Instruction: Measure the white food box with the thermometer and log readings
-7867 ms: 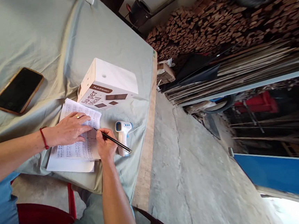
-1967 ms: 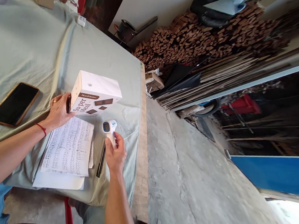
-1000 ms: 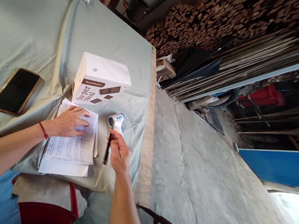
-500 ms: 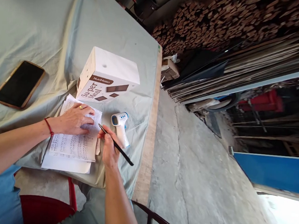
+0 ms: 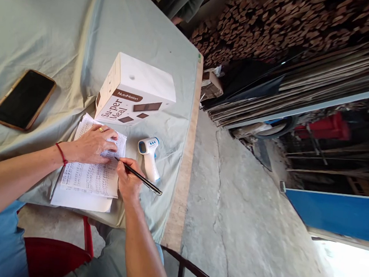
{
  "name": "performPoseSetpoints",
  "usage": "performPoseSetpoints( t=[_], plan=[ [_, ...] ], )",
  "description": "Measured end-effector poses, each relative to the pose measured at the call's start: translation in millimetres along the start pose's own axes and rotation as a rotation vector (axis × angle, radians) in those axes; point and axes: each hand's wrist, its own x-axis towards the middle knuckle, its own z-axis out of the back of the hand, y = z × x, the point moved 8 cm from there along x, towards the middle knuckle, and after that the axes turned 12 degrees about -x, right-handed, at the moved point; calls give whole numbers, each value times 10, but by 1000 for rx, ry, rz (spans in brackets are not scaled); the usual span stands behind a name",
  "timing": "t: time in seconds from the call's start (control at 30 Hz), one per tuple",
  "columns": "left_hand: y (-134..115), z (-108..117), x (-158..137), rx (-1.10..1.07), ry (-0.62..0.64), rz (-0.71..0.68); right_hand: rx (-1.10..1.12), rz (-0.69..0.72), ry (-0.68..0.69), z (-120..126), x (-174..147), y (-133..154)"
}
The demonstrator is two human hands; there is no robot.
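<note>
Sheets of handwritten paper [image 5: 87,179] lie stacked on the cloth-covered table, with a plain white sheet sticking out at the bottom. My left hand [image 5: 95,145] rests on the top sheet with its fingers spread, wearing a ring and a red wrist cord. At the right edge of the writing, my right hand [image 5: 129,179] grips a black pen [image 5: 142,179], its tip on or just above the paper. A white and blue infrared thermometer [image 5: 149,157] lies just right of the pen. Behind the papers stands a white NutriMotion box [image 5: 140,91].
A smartphone [image 5: 24,98] lies on the left of the tablecloth [image 5: 52,27]. The table's wooden edge [image 5: 180,181] runs along the right, beside a concrete floor. A person's dark-clothed part [image 5: 186,0] shows beyond the far edge, near stacked firewood [image 5: 262,24]. A red chair [image 5: 54,258] is below.
My right hand has moved slightly left, bringing the pen tip onto or close above the page. My left hand stays on the paper. A person has come into sight past the far table edge.
</note>
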Motion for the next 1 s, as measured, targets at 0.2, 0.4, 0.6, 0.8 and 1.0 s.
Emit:
performPoseSetpoints(
  t=[0.2, 0.4, 0.6, 0.8, 1.0],
  plan=[
    [-20, 11, 8, 5, 9, -3, -17, 7, 14, -13, 10, 13],
    [-29, 17, 14, 5, 3, -10, -28, 20, 12, -19, 10, 14],
    [-20, 11, 16, 5, 8, -4, -31, 11, 6, -12, 8, 8],
    [-21, 15, 11, -5, -3, -11, -6, -15, 3, -17, -2, -19],
    [-22, 17, 12, 7, 4, -7, 13, -26, -17, -14, 3, -60]
  ],
)
